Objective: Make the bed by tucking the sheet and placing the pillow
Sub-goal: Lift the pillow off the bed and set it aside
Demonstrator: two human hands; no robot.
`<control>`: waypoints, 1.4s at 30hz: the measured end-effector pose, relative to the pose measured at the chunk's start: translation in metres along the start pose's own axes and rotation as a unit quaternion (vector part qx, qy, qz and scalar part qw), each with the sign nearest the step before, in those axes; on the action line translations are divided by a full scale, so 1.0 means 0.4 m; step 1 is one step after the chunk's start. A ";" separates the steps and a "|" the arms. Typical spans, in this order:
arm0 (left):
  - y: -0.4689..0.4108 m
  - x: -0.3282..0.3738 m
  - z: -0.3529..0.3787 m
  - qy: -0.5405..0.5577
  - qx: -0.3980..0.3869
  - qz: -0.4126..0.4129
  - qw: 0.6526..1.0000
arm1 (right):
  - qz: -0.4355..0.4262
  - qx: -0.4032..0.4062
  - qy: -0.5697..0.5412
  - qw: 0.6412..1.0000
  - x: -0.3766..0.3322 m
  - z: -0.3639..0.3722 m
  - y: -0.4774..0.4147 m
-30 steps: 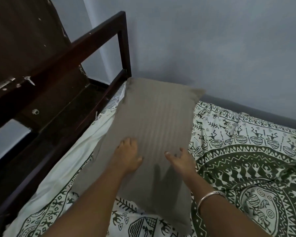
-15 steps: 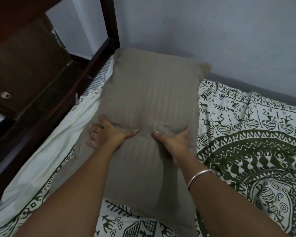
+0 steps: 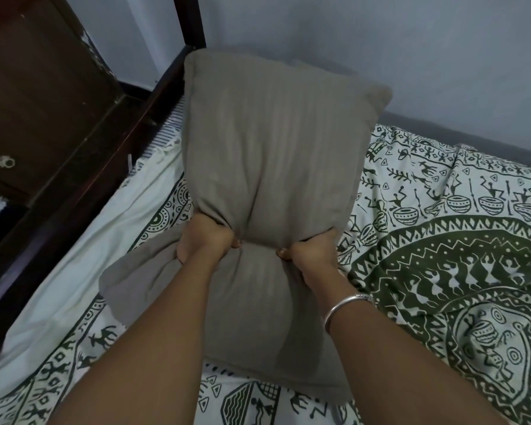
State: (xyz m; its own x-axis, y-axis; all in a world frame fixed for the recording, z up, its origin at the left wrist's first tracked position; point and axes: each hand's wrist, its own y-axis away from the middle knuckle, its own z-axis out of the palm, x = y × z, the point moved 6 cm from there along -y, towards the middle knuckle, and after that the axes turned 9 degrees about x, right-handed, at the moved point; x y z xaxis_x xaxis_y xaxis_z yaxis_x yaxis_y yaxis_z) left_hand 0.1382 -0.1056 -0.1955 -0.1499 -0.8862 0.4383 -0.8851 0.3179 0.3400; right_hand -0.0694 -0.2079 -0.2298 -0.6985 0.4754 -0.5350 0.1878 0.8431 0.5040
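I note both hands, left [image 3: 204, 240] and right [image 3: 311, 251], clamped mid-pillow [image 3: 267, 154]; its long axis runs away toward the headboard [image 3: 83, 167].

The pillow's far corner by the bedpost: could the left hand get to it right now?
Probably not at once: the left hand is clenched in the pillow at its middle. Nothing blocks that corner, so letting go should free the way.
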 end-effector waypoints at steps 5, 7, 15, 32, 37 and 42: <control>0.106 0.033 -0.033 -0.017 0.045 0.026 0.999 | -0.075 0.049 0.000 0.996 0.016 -0.088 0.076; 0.178 0.053 -0.041 -0.027 0.052 0.053 0.997 | -0.087 0.062 -0.012 0.994 0.050 -0.153 0.110; 0.578 0.200 0.001 -0.032 -0.062 0.182 0.981 | -0.018 0.163 -0.119 0.979 0.297 -0.553 0.223; 2.074 0.439 0.114 -0.004 -0.238 0.583 0.777 | 0.223 0.583 -0.328 0.709 1.218 -1.522 0.796; 2.594 0.257 0.188 -0.008 -0.351 0.680 0.644 | 0.302 0.692 -0.363 0.546 1.593 -1.632 1.104; 3.061 -0.009 0.219 -0.021 -0.452 0.742 0.494 | 0.323 0.769 -0.408 0.371 1.914 -1.652 1.391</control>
State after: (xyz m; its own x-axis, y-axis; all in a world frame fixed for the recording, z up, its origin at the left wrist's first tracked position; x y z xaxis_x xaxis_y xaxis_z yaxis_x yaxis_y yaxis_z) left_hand -0.9833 0.2574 0.1464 -0.3642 0.5492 0.7521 0.7697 0.6322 -0.0889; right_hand -0.9558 0.4589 0.0891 0.1584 0.0909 -0.9832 0.7442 -0.6654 0.0584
